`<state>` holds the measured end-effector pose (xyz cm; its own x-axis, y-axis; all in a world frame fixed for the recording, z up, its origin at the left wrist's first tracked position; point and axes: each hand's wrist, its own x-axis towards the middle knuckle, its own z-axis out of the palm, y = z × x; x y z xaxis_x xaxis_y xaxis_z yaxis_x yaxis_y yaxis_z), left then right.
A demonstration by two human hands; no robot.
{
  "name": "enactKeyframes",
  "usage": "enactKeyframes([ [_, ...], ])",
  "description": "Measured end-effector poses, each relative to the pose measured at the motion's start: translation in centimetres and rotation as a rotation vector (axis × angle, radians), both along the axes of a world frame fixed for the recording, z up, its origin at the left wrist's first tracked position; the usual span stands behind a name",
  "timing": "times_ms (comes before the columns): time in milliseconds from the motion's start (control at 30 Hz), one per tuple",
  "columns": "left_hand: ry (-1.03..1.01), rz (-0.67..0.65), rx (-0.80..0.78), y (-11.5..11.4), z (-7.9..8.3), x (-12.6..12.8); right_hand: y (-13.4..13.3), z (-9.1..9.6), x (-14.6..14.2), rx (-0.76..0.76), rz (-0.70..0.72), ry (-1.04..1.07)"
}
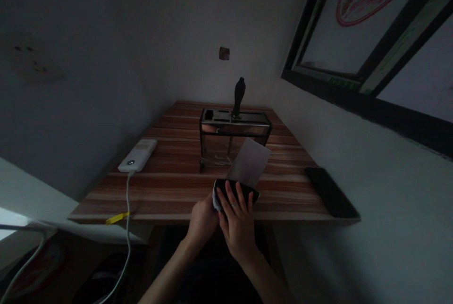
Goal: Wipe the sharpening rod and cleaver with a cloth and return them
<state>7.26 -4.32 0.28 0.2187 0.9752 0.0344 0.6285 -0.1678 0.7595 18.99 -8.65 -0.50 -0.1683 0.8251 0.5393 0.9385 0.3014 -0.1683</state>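
A broad, pale metal blade, like a cleaver's (249, 162), points up and away from me above the near part of the table. Its lower part is covered by a black, cloth-like piece (222, 184) with a whitish edge on the left. My right hand (238, 221) lies on top of this piece, fingers stretched and spread, with a ring on one finger. From the left, my left hand (203, 221) closes around the lower end, its fingers mostly hidden. The cleaver's handle cannot be seen. Behind the blade stands a clear-sided knife block (235, 129) with a metal top.
One black-handled tool (239, 96) stands in the knife block. On the striped wooden table (170, 153) lie a white power bank (138, 155) with a cable (128, 228), a yellow strip (116, 219) and a black phone (331, 192). Walls enclose the table at left, back and right.
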Motion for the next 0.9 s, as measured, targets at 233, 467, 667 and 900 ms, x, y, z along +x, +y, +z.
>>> enactKeyframes([
  [233, 0.021, -0.009, 0.015, 0.1, -0.1, 0.1, 0.1, 0.0, 0.1, 0.011, -0.014, 0.001],
  [467, 0.052, 0.009, 0.000, 0.1, 0.2, 0.1, 1.1, 0.8, 0.7, -0.003, -0.034, -0.004],
  [667, 0.047, 0.023, -0.017, 0.0, 0.7, 0.3, 2.0, 1.6, 1.6, 0.021, -0.035, -0.012],
  [900, 0.068, 0.026, -0.004, 0.0, 0.7, 0.3, 3.3, 2.7, 2.7, 0.057, -0.047, -0.047],
])
